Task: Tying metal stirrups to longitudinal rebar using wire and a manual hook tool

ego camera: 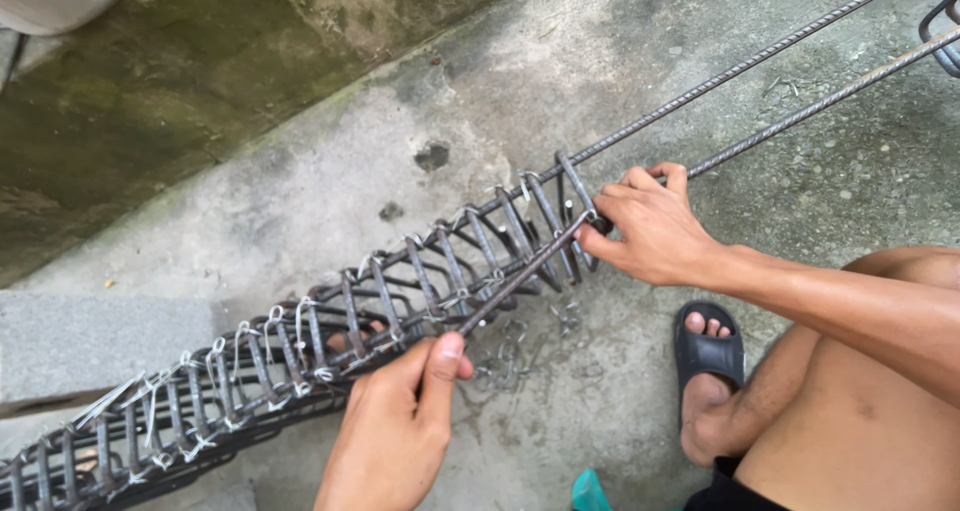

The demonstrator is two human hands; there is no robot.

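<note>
A long rebar cage (300, 341) of closely spaced stirrups tied with wire lies slantwise across the concrete floor. My left hand (395, 431) pinches the lower end of a thin metal tying rod (520, 276). The rod's tip reaches a wire tie at the last stirrup (577, 186). My right hand (650, 231) grips that end of the cage where the stirrup meets a long bar. Two ribbed long bars (740, 68) (820, 99) run on bare toward the upper right.
Loose wire pieces (505, 356) lie on the floor under the cage. My foot in a black sandal (708, 356) and a bare knee are at the right. A mossy wall (150, 91) rises at the left, with a concrete block (90, 341) below it.
</note>
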